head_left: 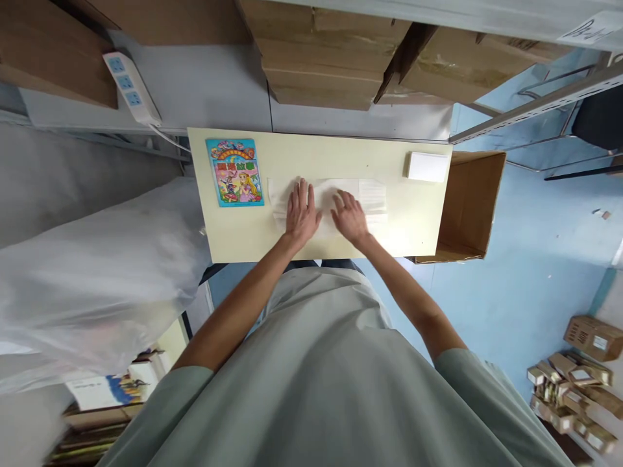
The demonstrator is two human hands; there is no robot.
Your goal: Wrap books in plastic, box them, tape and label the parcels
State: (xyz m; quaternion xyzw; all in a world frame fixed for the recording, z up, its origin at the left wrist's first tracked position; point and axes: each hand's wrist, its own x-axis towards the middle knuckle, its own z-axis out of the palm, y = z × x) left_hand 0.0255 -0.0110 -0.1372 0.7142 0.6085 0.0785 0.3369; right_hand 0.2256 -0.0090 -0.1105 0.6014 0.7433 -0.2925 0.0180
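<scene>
A thin whitish, partly see-through sheet or bag (372,198) lies flat on the cream table (413,220). My left hand (302,214) rests palm down on its left part, fingers stretched out and pointing away from me. On the middle of the sheet lies my right hand (349,216), its fingers apart and slightly bent, a short gap from the left hand. A colourful picture book (236,173) lies at the table's left end, apart from both hands. Near the back right corner sits a white stack of paper or cards (428,167).
An open cardboard box (472,201) stands against the table's right end. Behind the table are large cartons (326,58) and a white power strip (131,87) on a grey surface. Big translucent plastic bags (107,259) bulge at the left. Small boxes (574,389) are piled on the floor at lower right.
</scene>
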